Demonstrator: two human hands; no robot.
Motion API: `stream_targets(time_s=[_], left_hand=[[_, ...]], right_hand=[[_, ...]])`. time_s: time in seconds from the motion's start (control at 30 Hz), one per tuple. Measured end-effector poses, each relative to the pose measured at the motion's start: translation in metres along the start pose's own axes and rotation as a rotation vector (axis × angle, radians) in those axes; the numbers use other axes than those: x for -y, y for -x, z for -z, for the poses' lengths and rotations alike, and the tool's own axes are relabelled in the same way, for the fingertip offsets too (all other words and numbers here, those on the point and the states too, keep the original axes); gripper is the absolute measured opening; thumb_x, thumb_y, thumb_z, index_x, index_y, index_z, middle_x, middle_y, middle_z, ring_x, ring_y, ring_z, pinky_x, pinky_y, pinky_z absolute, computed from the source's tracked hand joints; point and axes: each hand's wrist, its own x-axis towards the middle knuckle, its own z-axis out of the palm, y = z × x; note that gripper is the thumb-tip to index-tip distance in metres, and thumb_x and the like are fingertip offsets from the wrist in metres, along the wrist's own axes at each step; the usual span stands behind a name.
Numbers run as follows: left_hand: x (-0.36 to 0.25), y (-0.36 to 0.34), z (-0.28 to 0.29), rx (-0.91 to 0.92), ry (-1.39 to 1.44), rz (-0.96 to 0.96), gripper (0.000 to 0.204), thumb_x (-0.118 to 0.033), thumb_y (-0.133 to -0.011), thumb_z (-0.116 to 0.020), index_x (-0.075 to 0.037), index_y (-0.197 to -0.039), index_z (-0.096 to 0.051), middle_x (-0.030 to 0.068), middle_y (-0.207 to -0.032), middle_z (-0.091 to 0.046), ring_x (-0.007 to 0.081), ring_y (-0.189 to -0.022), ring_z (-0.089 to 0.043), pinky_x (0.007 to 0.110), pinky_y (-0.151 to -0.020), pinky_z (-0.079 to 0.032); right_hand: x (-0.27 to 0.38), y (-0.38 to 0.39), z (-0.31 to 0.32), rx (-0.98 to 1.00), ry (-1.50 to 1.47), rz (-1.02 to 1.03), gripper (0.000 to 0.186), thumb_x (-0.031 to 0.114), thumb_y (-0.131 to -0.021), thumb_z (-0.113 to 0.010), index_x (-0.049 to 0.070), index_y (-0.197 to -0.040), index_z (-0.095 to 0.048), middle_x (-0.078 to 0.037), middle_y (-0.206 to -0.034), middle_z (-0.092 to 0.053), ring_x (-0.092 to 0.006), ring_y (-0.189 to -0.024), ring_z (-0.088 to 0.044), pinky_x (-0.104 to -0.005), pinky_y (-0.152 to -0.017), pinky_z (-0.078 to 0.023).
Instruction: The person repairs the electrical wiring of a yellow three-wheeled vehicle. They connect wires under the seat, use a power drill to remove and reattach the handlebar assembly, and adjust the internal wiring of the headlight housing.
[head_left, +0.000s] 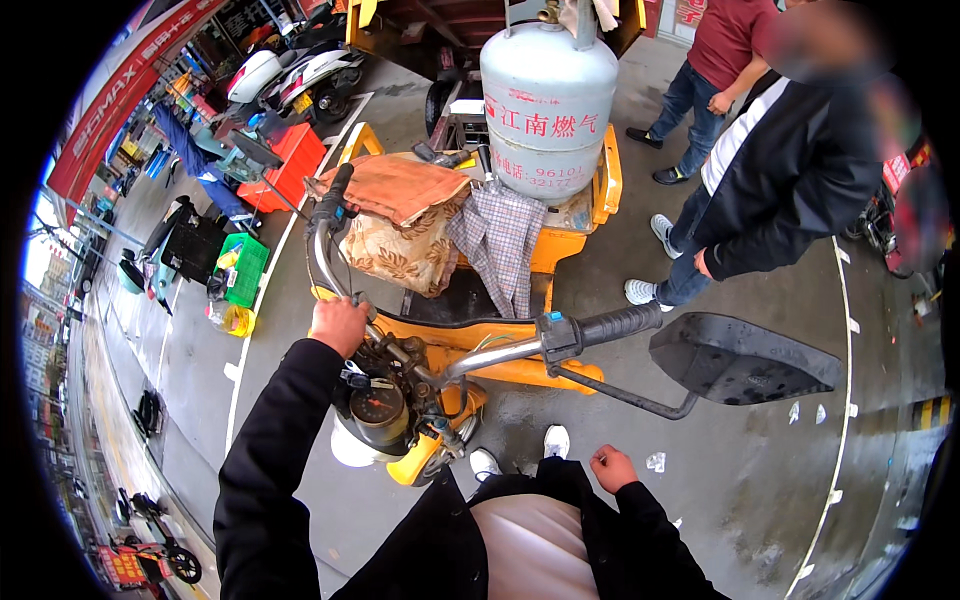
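Note:
My left hand (pixel 338 327) is closed round the chrome handlebar (pixel 322 258) of a yellow cargo tricycle (pixel 480 345), below its left grip. A round speedometer (pixel 378 408) sits just beneath that hand. My right hand (pixel 612 468) hangs by my side, fingers curled in, with nothing visible in it. The black right grip (pixel 622 322) and a black mirror (pixel 745 358) reach out above it, apart from the hand. Behind the handlebar, an orange cloth (pixel 400 185) lies over a patterned cushion (pixel 400 250), beside a checked cloth (pixel 503 240).
A large grey gas cylinder (pixel 550 110) stands upright on the tricycle. Two people stand at the right, one in a black jacket (pixel 800 180), one in a dark red top (pixel 733 45). Red (pixel 285 170) and green crates (pixel 243 270) and parked scooters (pixel 300 80) are at the left.

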Motion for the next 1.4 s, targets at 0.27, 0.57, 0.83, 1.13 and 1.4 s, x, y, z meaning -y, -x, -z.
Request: stream_targets(time_s=[0.27, 0.57, 0.83, 1.13, 1.4], left_hand=[[0.016, 0.059, 0.048, -0.109, 0.715, 0.260, 0.025, -0.029, -0.087, -0.063, -0.007, -0.098, -0.070, 0.0152, -0.079, -0.069, 0.0342, -0.077, -0.068, 0.044, -0.071, -0.053], [0.015, 0.145, 0.014, -0.165, 1.062, 0.237, 0.035, 0.001, -0.082, -0.064, -0.002, -0.116, -0.064, 0.0159, -0.094, -0.068, 0.0276, -0.083, -0.065, 0.035, -0.080, -0.052], [0.035, 0.141, -0.011, -0.036, 1.319, 0.214, 0.034, -0.002, -0.084, -0.067, -0.004, -0.119, -0.064, 0.0107, -0.107, -0.065, 0.0217, -0.100, -0.061, 0.033, -0.092, -0.047], [0.036, 0.137, -0.009, -0.088, 1.244, 0.226, 0.033, -0.011, -0.080, -0.074, -0.008, -0.113, -0.069, 0.0094, -0.102, -0.069, 0.0233, -0.093, -0.061, 0.035, -0.091, -0.046], [0.025, 0.139, -0.005, -0.198, 1.188, 0.261, 0.034, -0.007, -0.076, -0.075, -0.010, -0.110, -0.071, 0.0068, -0.100, -0.070, 0.0222, -0.091, -0.057, 0.034, -0.080, -0.045]], right_hand=[[-0.005, -0.009, -0.005, -0.008, -0.005, -0.009, 0.020, 0.022, -0.082, -0.064, 0.003, -0.090, -0.064, -0.018, -0.080, -0.069, -0.0342, -0.076, -0.068, -0.0419, -0.072, -0.054], [0.022, -0.045, 0.008, 0.043, 0.087, 0.084, 0.020, 0.021, -0.082, -0.064, 0.003, -0.091, -0.065, -0.019, -0.080, -0.069, -0.0353, -0.078, -0.068, -0.0423, -0.074, -0.054], [0.045, -0.055, 0.012, 0.091, 0.103, 0.132, 0.020, 0.021, -0.082, -0.065, 0.002, -0.090, -0.064, -0.019, -0.079, -0.069, -0.0339, -0.077, -0.068, -0.0415, -0.072, -0.054], [0.015, -0.039, 0.007, 0.069, 0.153, 0.101, 0.020, 0.022, -0.082, -0.065, 0.003, -0.089, -0.065, -0.018, -0.080, -0.069, -0.0338, -0.076, -0.068, -0.0422, -0.073, -0.054], [0.017, -0.032, 0.005, 0.046, 0.133, 0.079, 0.021, 0.023, -0.082, -0.064, 0.003, -0.090, -0.065, -0.019, -0.082, -0.070, -0.0348, -0.078, -0.068, -0.0429, -0.075, -0.054]])
